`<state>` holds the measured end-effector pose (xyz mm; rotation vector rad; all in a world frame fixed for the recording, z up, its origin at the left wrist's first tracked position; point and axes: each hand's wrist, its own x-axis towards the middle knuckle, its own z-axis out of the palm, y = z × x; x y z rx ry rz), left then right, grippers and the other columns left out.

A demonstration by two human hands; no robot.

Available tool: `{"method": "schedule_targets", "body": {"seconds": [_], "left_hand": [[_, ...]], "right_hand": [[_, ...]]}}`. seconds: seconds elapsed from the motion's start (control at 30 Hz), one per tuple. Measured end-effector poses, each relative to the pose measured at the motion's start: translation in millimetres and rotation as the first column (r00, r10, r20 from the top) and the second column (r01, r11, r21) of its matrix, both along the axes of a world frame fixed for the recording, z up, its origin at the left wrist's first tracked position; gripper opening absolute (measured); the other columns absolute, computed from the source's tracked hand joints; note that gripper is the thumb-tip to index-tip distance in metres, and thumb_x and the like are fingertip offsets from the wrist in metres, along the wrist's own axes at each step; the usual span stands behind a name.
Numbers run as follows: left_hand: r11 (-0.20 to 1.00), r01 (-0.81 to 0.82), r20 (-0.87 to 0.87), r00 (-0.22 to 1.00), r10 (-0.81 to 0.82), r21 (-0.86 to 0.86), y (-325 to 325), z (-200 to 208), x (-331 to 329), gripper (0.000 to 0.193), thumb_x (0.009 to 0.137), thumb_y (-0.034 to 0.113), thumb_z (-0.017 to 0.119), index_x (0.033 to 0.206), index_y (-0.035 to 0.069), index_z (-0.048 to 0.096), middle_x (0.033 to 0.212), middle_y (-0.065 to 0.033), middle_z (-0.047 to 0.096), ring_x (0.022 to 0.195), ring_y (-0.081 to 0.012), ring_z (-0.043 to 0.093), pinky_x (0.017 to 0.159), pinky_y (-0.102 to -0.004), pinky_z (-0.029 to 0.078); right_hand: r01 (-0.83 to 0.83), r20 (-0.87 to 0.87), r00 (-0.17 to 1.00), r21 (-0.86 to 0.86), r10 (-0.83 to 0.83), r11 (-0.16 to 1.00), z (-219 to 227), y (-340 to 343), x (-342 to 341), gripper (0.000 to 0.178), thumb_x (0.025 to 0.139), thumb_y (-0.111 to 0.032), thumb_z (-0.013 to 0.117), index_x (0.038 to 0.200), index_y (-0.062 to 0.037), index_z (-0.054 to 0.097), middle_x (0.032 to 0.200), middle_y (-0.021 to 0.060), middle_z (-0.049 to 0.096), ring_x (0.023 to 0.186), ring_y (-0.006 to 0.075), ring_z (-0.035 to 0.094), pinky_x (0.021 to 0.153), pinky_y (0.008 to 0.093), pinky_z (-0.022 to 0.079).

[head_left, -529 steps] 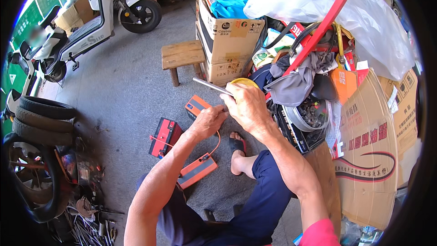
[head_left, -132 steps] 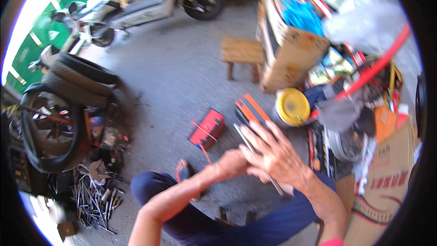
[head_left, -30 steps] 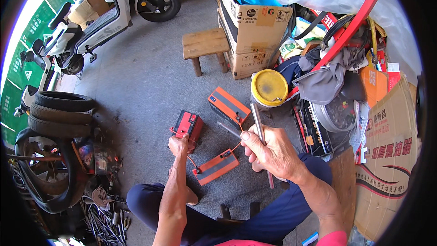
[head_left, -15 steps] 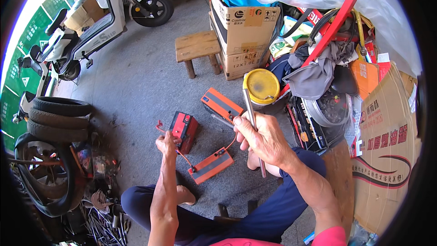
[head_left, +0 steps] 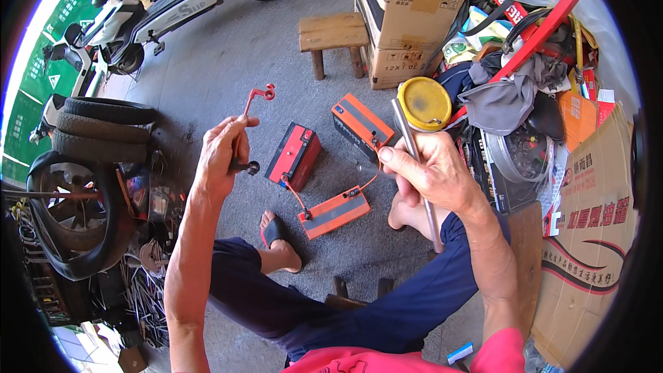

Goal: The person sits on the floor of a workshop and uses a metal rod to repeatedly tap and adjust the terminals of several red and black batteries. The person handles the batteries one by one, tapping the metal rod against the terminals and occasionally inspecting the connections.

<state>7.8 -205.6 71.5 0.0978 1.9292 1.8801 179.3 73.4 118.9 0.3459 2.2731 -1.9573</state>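
Note:
My left hand [head_left: 224,152] is closed, raised to the left of the red-topped battery [head_left: 293,155]. From its fingers stick out a bent red lead [head_left: 260,94] with a ring-like red cap, and a black-capped end [head_left: 253,167]. My right hand [head_left: 436,171] grips a long, thin metal rod [head_left: 406,131], slanting from upper left to lower right. Behind it sits an orange-topped battery [head_left: 362,122]. Nearer me lies another orange battery [head_left: 335,213], joined to the other two by short orange wires. The rod's gripped middle is hidden by my fingers.
A yellow-lidded bucket [head_left: 424,103], cardboard boxes [head_left: 407,27] and a wooden stool [head_left: 334,32] stand ahead. Stacked tyres [head_left: 103,131] and heaped tools [head_left: 145,297] are at left. A flat cardboard sheet [head_left: 573,262] leans at right; a scooter [head_left: 166,21] is far left.
My left hand has moved up and left, away from the red-topped battery, carrying the red lead. My right hand still holds the rod. The whole view has shifted.

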Motion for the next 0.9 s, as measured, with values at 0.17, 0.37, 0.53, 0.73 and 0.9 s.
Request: {"method": "schedule_targets", "body": {"seconds": [0.17,0.37,0.53,0.73,0.9], "left_hand": [[0.998,-0.005,0.265,0.964,-0.012,0.064,-10,-13,15,0.020,0.100,0.018,0.053,0.108,0.002,0.061,0.074,-0.0012,0.059,0.060,-0.0090,0.055,0.055,-0.0225,0.044],[0.970,0.078,0.302,0.942,-0.147,0.232,22,-17,43,0.044,0.098,0.006,0.046,0.142,0.004,0.044,0.085,-0.0086,0.065,0.070,-0.0145,0.062,0.068,-0.0272,0.050],[0.924,0.302,0.199,0.915,-0.350,0.234,45,-4,67,0.040,0.099,0.014,0.055,0.138,0.005,0.052,0.090,-0.0100,0.069,0.074,-0.0137,0.063,0.072,-0.0264,0.051],[0.860,0.473,0.203,0.838,-0.507,0.193,55,7,74,0.038,0.100,0.018,0.054,0.135,0.004,0.054,0.086,-0.0098,0.068,0.075,-0.0132,0.064,0.072,-0.0265,0.052],[0.845,0.321,0.406,0.767,-0.497,0.428,62,6,77,0.034,0.100,0.016,0.050,0.131,0.002,0.054,0.068,-0.0073,0.057,0.051,-0.0100,0.046,0.044,-0.0224,0.035]], "right_hand": [[-0.103,0.157,0.982,-0.027,0.106,0.994,9,-1,1,0.038,0.096,-0.032,0.061,0.074,-0.0005,0.061,0.055,0.0047,0.058,0.039,0.0089,0.053,0.036,0.0236,0.040],[-0.107,0.195,0.972,-0.122,0.129,0.987,1,-5,-1,0.027,0.096,-0.027,0.062,0.091,-0.0007,0.065,0.060,0.0025,0.059,0.048,0.0075,0.055,0.043,0.0222,0.044],[0.058,0.177,0.984,-0.309,-0.002,0.949,-10,-6,-2,0.026,0.094,-0.014,0.065,0.112,0.0042,0.064,0.064,0.0022,0.060,0.053,0.0101,0.061,0.048,0.0248,0.051],[0.109,0.128,0.989,-0.322,-0.071,0.940,-15,-3,-3,0.041,0.095,-0.018,0.063,0.130,0.0022,0.055,0.064,0.0005,0.061,0.054,0.0053,0.057,0.048,0.0211,0.045],[0.120,0.100,0.990,-0.263,-0.096,0.957,-15,-5,-4,0.044,0.094,-0.013,0.065,0.135,-0.0028,0.052,0.068,-0.0006,0.057,0.054,0.0035,0.049,0.046,0.0210,0.040]]}}
